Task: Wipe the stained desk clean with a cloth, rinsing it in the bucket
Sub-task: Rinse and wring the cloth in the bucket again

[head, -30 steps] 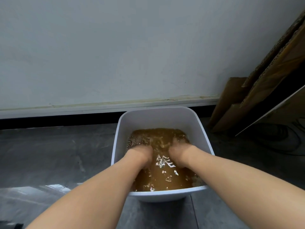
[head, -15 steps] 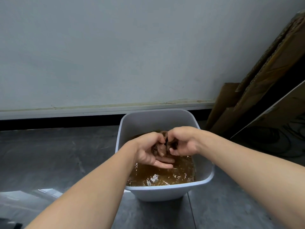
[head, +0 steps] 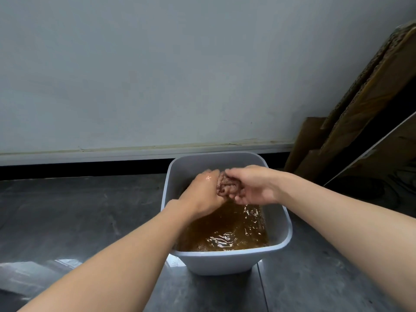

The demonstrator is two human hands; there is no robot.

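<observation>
Floor [head: 78, 210]: dark grey glossy tiles, with a pale reflection at the near left.
Left hand [head: 203, 192]: over the bucket's far half, its back toward the camera and its fingers curled onto the cloth's left side, gripping it.
Cloth [head: 227, 185]: a wadded brownish-pink lump squeezed between the two hands, touching both and held clear above the water.
Right hand [head: 252, 188]: just right of the cloth, thumb on top and fingers curled beneath, gripping its right side.
Bucket [head: 280, 224]: pale and squarish with rounded corners, standing on the floor near the skirting.
Water [head: 247, 233]: murky brown and rippled, lying below the hands.
Cardboard [head: 371, 104]: brown sheets leaning at the far right, well apart from the hands.
Count: two hands, one cloth, one bucket. The cardboard sheets overlap, so their number is unclear.
</observation>
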